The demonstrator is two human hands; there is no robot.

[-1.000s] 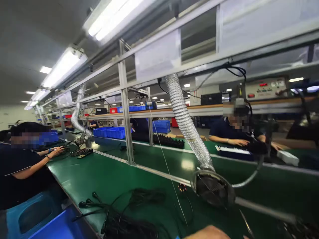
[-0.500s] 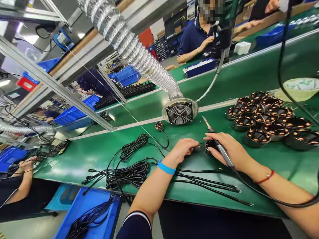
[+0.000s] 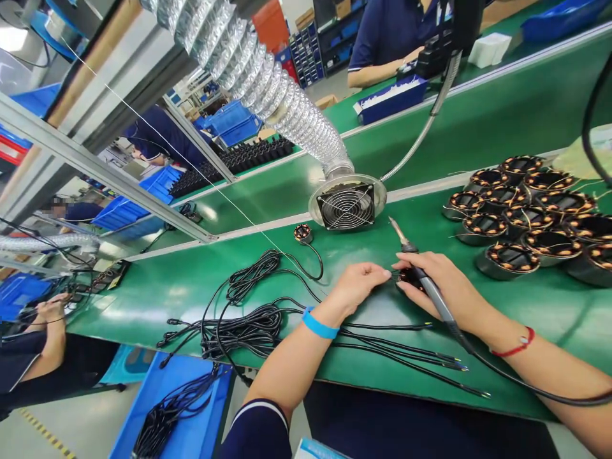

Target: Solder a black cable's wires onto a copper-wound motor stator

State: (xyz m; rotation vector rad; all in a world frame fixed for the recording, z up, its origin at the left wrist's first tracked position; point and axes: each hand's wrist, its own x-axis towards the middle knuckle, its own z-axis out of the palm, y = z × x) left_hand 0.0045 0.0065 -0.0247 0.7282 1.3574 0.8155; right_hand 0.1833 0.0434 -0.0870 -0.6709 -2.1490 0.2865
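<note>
Blue bin (image 3: 157,408): at 7 o'clock, below the desk edge, with a coil of black leads in it.
Left hand (image 3: 356,287): your fingers are pinched together on a thin wire, just left of the small motor (image 3: 406,276).
Right hand (image 3: 442,284): it is wrapped around the soldering iron (image 3: 421,280) like a pen, tip pointing up towards 12 o'clock and clear of the motor.
Small motor: it sits on the green desk (image 3: 191,287) between your two hands, partly hidden by your right fingers.
Black cables (image 3: 248,325): bundled at 9 o'clock from your left hand, with loose ends running under your forearms.
Change: half a second ago your hands had this same grip; they have barely shifted, so you look settled on the joint, with the iron not yet on it.
Stators (image 3: 526,217): stacked at 2 o'clock.
Extraction fan (image 3: 347,204): at 12 o'clock, under its foil duct.
Writing: none that can be read.
</note>
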